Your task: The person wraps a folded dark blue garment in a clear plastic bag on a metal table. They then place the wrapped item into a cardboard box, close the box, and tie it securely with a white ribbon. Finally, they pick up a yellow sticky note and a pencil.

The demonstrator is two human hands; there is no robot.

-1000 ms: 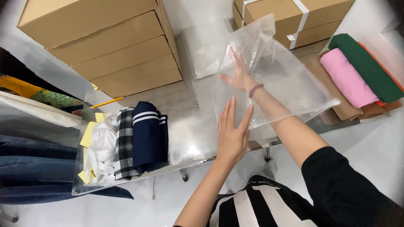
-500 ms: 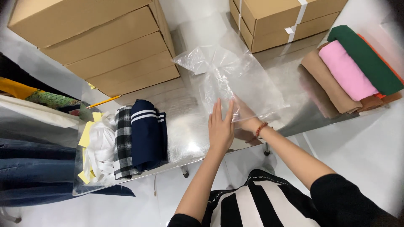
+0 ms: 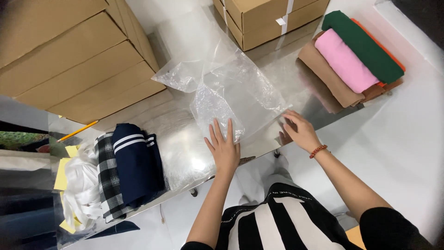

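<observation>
My left hand [image 3: 225, 147] lies flat, fingers spread and palm down, on the near end of the clear plastic bag [image 3: 233, 92], close to the near edge of the metal table [image 3: 185, 153]. It grips nothing; it presses the film onto the surface. My right hand [image 3: 299, 131] rests at the near right corner of the bag, by the same edge, fingers bent loosely on the film; I cannot tell whether they pinch it. A red bead bracelet [image 3: 318, 150] sits on that wrist.

Against half a second ago: both hands then met close together at the bag's middle, with the film bunched between them. They now stand well apart, left and right, and the bag lies spread flatter on the table. A second ago the bag was lifted off the surface, my right hand high behind it; it is now down.

Toward the left end of the table lies a folded navy garment with white stripes [image 3: 136, 162], touching a checked cloth [image 3: 107, 173] and white fabric [image 3: 83, 190]. At the far right corner sits a stack of folded cloths, pink [image 3: 344, 60], green [image 3: 363, 44] and tan [image 3: 323, 74]. Along the far edge stand cardboard boxes [image 3: 74, 60], left and centre.
</observation>
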